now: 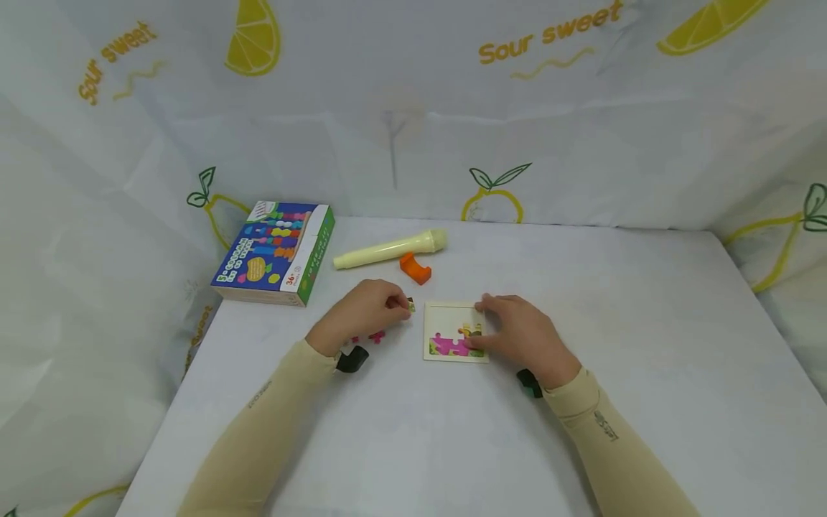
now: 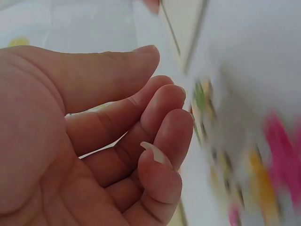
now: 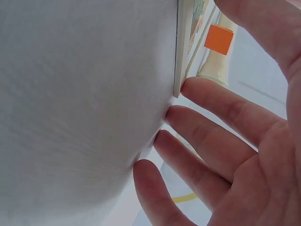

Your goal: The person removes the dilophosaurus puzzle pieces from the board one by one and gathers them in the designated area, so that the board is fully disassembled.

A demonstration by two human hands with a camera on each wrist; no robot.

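My left hand [image 1: 368,309] is over the table with its fingers loosely bent. In the left wrist view the thumb and fingertips stand apart, with nothing visible between them. A small green-and-brown puzzle piece [image 1: 411,305] is right by those fingertips. To the right lies a square wooden puzzle board [image 1: 446,305], its lower part filled with pink and yellow pieces [image 1: 449,347]. At the board's right side rests my right hand [image 1: 526,334], its thumb over the pieces. The right wrist view shows the index fingertip touching the frame's corner [image 3: 178,92] and other fingertips on the table.
Loose pink pieces [image 1: 377,336] lie beneath my left hand. Behind it are an orange curved block [image 1: 416,269] and a pale yellow toy microphone [image 1: 388,251]. A blue-and-green toy box [image 1: 274,251] sits at the back left. A printed white cloth [image 1: 388,93] hangs behind the table.
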